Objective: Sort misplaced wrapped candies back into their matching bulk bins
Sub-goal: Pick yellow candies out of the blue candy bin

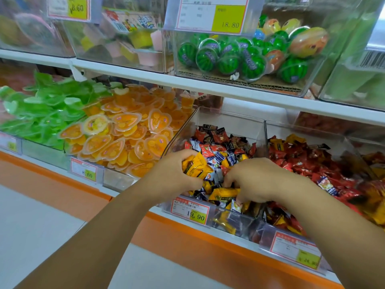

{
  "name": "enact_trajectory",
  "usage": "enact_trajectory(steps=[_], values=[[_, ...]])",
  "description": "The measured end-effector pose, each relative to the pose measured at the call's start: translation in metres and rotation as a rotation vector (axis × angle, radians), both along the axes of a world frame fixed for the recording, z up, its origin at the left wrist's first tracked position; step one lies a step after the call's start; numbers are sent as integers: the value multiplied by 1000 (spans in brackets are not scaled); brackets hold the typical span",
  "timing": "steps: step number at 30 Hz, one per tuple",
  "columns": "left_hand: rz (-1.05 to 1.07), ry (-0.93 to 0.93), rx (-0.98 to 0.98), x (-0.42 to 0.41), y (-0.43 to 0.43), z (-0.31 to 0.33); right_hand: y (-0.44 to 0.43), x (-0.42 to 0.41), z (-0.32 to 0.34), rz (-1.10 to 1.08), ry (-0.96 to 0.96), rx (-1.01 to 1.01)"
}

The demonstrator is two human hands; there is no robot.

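**Mixed candy bin: hands at work at the front edge**

The left hand (177, 174) is being held curled around a bunch of yellow wrapped candies (195, 166), just above the front left corner of the clear mixed bin (181, 130). The right hand (256, 180) is being kept palm-down in the same bin, its fingers bent into the pile and touching a yellow candy (224, 193); whether that piece is being gripped cannot be told. Red, blue-white, dark and yellow wrappers are lying mixed in this bin.

Edges and room: the bin is being bounded on the right by a clear divider (265, 134), beyond which the red candy bin (312, 163) is standing. The white shelf (208, 86) is overhanging the back of both bins, leaving open room only at the front, above the orange trim (187, 232).

Writing: the tag (190, 210) on the mixed bin is reading 19.90. The tag (214, 14) over the watermelon balls (227, 59) is reading 18.80. The lower left tag (84, 170), below the orange heart jelly cups (133, 130), is reading 8.60. Smaller print on all tags is too blurred to be read.
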State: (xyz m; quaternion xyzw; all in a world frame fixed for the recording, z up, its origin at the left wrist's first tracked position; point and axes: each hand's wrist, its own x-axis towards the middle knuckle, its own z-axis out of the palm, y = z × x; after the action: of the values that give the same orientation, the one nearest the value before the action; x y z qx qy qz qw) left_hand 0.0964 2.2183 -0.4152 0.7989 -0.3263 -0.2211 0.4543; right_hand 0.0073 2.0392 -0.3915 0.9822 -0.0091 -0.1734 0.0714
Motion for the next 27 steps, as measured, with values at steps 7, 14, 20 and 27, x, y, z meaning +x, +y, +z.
enact_trajectory(steps=[7, 14, 20, 27], values=[[60, -44, 67, 3, 0, -5, -14, -1, 9, -77, -147, 484], [117, 78, -17, -14, -11, 2, -18, -3, 7, -121, -328, 590], [179, 180, -119, -7, -7, 10, -20, -4, 13, -141, -360, 654], [198, -64, 4, 3, 17, 18, -7, 2, 5, -87, -261, 615]])
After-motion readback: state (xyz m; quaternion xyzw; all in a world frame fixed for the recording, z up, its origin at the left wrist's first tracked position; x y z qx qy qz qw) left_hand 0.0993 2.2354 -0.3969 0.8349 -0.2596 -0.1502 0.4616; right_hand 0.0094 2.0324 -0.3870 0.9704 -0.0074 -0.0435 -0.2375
